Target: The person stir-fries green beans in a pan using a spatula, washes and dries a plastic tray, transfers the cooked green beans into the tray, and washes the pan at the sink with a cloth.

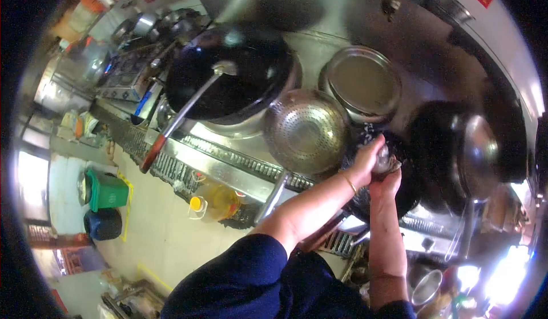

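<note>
My left hand (366, 160), with a thin band at its wrist, closes around one side of a small, shiny, rounded thing (383, 158). From below, my right hand (387, 185) grips the same thing, its fingers partly hidden. What kind of thing it is I cannot make out. Both hands are close together over a dark wok (409, 189), whose near part is covered by my forearms. Just left of the hands sits a perforated metal strainer (308, 130) with its handle pointing toward me.
A large black wok (228, 99) holds a ladle (180, 116) with a wooden handle. Behind the hands stands a lidded round pot (365, 82). Another dark pan (451, 153) is at the right. An oil jug (220, 202) and green bin (108, 190) stand lower left.
</note>
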A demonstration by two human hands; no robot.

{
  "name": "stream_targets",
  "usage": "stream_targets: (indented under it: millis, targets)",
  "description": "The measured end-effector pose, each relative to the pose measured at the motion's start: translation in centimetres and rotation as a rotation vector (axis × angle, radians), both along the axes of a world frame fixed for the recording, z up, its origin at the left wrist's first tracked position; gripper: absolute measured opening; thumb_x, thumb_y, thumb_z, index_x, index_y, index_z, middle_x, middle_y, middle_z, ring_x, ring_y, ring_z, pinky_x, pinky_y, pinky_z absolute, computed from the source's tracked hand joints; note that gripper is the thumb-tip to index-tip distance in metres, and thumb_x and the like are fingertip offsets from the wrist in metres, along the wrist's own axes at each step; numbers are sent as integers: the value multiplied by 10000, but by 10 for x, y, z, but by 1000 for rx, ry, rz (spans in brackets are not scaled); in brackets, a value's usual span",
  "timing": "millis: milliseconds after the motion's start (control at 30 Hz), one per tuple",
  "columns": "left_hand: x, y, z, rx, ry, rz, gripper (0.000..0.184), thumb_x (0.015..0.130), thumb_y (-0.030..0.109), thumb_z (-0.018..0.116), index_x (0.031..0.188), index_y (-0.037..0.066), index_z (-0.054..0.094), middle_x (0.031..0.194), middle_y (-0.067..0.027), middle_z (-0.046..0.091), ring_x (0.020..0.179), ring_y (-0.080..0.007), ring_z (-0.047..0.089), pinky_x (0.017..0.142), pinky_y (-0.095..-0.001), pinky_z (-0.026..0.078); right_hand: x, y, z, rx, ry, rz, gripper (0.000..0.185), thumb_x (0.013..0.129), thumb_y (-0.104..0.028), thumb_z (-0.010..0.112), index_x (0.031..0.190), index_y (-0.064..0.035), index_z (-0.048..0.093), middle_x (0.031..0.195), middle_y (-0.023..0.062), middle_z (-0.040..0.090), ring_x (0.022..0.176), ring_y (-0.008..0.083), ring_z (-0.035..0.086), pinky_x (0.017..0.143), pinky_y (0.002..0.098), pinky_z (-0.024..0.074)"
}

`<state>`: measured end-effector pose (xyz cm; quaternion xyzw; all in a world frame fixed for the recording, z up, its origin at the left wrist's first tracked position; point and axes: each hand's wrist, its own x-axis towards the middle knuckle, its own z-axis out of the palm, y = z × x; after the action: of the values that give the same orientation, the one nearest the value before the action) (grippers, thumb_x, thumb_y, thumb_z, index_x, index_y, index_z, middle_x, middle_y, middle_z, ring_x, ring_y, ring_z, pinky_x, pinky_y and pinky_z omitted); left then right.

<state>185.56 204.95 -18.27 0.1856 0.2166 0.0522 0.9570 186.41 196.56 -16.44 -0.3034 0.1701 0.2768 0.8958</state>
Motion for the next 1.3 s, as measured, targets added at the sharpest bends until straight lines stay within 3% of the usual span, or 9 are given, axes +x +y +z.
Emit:
stream_targets:
  millis: [133,233,300,400,933,1033,1133,1200,1300]
  targets:
    - [-13,40,1,422,79,191,159,928,258,602,935,100,613,840,-23,606,756,-130,568,723,-296,478,-12,61,8,-645,-642,-128,324,938,-135,434,1231,-55,547,1217,150,575,1088,290,575,979,379,453]
    - [-35,91,49,-56,-117,248,145,913,160,594,1043,97,604,936,-54,623,830,-182,594,797,-304,512,-25,106,36,-1059,-1456,-91,351,913,-175,453,1202,-15,573,1214,197,565,1138,337,537,1003,434,420]
    - [-18,135,-31,28,-345,73,223,951,236,517,1093,78,582,1027,-73,633,960,-208,601,880,-357,505,-27,127,39,-973,-1696,20,606,889,-508,481,1230,-12,548,1264,245,526,1219,412,465,1056,484,335]
    - [-75,158,64,-70,-204,107,580,910,642,420,991,86,567,934,-56,617,903,-189,601,852,-353,498,-24,148,43,-1102,-2135,130,756,760,-690,541,1139,-39,602,1151,180,596,1121,376,544,1048,614,259]
    - [-99,179,-11,-141,237,25,443,901,527,408,884,138,618,873,-50,654,799,-206,632,676,-364,525,-50,207,-10,-1343,-1368,496,317,801,-384,558,746,-111,708,827,118,669,862,338,605,838,474,425]
    - [-100,165,-28,-36,257,17,356,900,510,437,913,209,628,896,1,666,823,-194,642,592,-377,520,-34,194,-13,-1221,-974,790,392,919,-429,504,976,-82,676,952,152,679,872,290,612,847,379,473]
    - [-118,150,31,-92,95,-73,345,898,531,468,1012,234,601,975,35,633,867,-154,585,618,-342,453,-33,154,-27,-395,-463,403,537,955,-520,444,1282,-100,511,1184,144,609,1011,247,562,885,385,450]
    - [-122,163,21,-209,64,5,401,935,550,431,983,190,601,889,2,638,793,-183,629,522,-302,437,-59,97,7,-571,-545,299,623,968,-524,416,1389,-68,360,1303,135,480,1114,212,480,907,405,423]
    - [-142,202,-4,-317,-203,28,426,948,492,430,1011,110,607,817,-64,639,770,-251,636,595,-373,555,-121,2,39,-895,-400,186,188,944,-214,551,917,-31,584,718,15,552,631,90,495,566,238,394]
